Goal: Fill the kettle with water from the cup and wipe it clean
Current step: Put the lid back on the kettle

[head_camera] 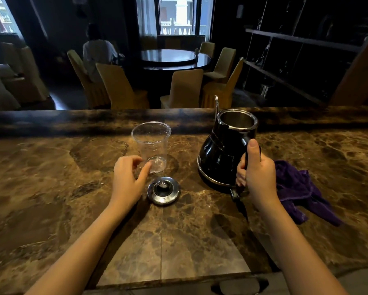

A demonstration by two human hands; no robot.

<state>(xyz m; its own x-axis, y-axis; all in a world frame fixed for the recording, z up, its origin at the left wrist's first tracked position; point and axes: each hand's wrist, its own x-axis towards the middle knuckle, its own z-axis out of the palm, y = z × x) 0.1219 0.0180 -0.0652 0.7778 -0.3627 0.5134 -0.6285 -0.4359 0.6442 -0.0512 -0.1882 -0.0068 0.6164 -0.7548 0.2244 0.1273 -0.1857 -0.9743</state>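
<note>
A black kettle (221,152) with a chrome rim and thin spout stands lidless on the marble counter (51,167), slightly tilted. My right hand (256,173) is shut on its handle, thumb on top. A clear plastic cup (152,143) stands upright left of the kettle and looks empty. My left hand (128,179) hovers just beside the cup's base, fingers apart, holding nothing. The kettle's round metal lid (163,190) lies on the counter in front of the cup. A purple cloth (300,188) lies crumpled right of the kettle, partly behind my right hand.
A raised ledge (93,120) runs along the counter's far edge. Beyond it are a round dining table (174,58), covered chairs and a seated person (97,54). Dark shelving (296,60) stands at the right.
</note>
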